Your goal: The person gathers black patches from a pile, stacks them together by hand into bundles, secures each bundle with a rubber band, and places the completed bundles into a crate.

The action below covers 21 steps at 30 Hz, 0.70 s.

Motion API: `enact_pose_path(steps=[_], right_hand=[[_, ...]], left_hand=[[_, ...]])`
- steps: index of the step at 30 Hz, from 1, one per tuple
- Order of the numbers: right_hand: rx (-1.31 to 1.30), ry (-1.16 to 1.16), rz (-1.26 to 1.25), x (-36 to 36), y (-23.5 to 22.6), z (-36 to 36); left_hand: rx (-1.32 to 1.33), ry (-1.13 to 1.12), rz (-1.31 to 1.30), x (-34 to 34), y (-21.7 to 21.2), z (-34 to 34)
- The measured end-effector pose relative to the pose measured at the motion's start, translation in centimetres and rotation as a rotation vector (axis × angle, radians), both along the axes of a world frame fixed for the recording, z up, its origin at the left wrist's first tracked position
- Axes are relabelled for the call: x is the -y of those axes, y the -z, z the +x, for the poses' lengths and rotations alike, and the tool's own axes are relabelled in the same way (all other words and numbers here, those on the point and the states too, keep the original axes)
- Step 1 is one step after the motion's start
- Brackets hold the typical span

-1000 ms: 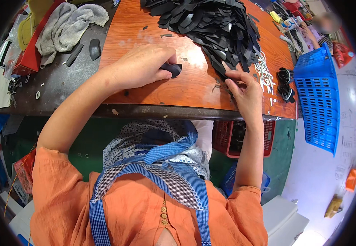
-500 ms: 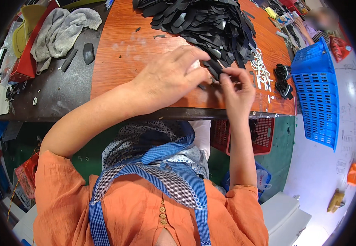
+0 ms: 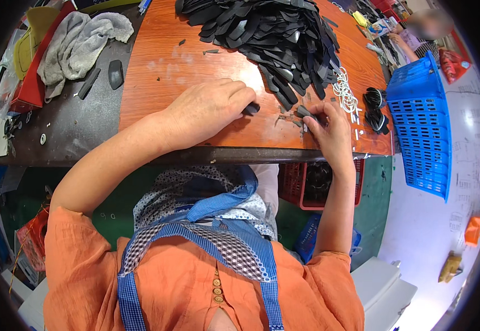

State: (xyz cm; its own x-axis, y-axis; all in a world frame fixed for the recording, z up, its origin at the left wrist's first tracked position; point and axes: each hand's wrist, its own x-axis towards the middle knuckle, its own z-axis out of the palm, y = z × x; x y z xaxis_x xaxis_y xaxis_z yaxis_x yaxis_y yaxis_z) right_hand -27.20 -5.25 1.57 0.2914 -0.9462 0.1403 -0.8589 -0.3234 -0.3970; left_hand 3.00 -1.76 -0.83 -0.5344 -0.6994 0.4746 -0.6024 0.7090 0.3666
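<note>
My left hand point(image 3: 209, 110) is closed above the table, and the end of a black strip point(image 3: 251, 109) shows past its fingertips. Some way to its right, my right hand point(image 3: 332, 129) pinches another dark flat strip point(image 3: 304, 112) between thumb and fingers. Most of each strip is hidden by the fingers. Beyond both hands lies a big heap of black flat strips point(image 3: 284, 47) with rounded ends. Small dark scraps point(image 3: 287, 117) are scattered on the orange wood-grain tabletop point(image 3: 162, 94) between my hands.
White cord loops point(image 3: 346, 94) and black bundles point(image 3: 376, 110) lie right of my right hand. A blue plastic basket point(image 3: 421, 127) stands beyond the table's right edge. At the left are a grey rag point(image 3: 80, 47) and a red box point(image 3: 38, 71). Someone sits at the far right.
My hands have moved apart, the left one leftward and the right one slightly right and down. Half a second ago they met at a black strip; now each holds a dark piece.
</note>
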Motion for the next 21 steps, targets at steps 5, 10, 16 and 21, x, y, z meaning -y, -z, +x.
enact_pose_path(steps=[5,10,16,21], right_hand=[[0.564,0.082,0.14,1.0,1.3,2.9],[0.078,0.064,-0.085,1.5,1.2,5.6],[0.037,0.168,0.021,1.1,1.5,4.7],[0.39,0.18,0.119,1.7,3.6,3.9]], left_hand=[[0.097,0.02,0.08,0.0,-0.7,-0.1],[0.076,0.01,0.024,0.1,0.2,0.0],[-0.009,-0.051,-0.011,-0.3,0.3,-0.2],[-0.014,-0.063,-0.027,-0.4,0.5,-0.1]])
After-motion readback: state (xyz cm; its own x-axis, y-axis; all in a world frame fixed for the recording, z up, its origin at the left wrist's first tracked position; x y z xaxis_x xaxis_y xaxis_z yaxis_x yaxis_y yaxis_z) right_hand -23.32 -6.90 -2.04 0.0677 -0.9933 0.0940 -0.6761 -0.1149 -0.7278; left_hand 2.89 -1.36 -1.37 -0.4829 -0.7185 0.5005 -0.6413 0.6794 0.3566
